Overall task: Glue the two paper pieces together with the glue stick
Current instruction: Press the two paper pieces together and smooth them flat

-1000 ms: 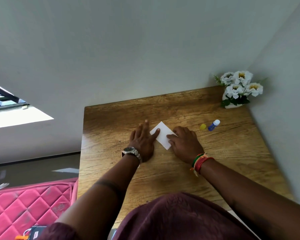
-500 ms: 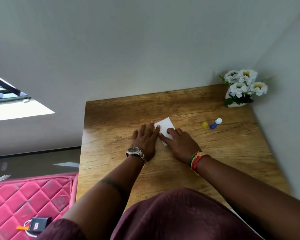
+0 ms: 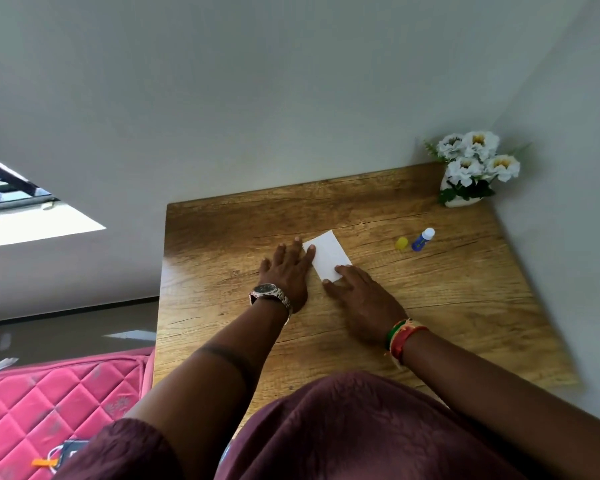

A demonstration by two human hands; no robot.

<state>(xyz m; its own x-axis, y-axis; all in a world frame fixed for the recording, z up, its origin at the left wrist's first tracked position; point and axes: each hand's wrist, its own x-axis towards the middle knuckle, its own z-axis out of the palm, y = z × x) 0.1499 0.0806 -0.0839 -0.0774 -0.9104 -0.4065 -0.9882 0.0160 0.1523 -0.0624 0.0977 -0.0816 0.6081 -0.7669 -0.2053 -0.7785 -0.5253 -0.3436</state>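
Both hands lie flat, fingers spread: left hand (image 3: 287,271) and right hand (image 3: 361,296) press the white paper (image 3: 328,255) onto the table (image 3: 447,299), gripping nothing.

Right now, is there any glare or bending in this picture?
Head view: daylight glares off the table beside the left hand; the wide lens bends the walls; the paper and glue stick stay fairly sharp.
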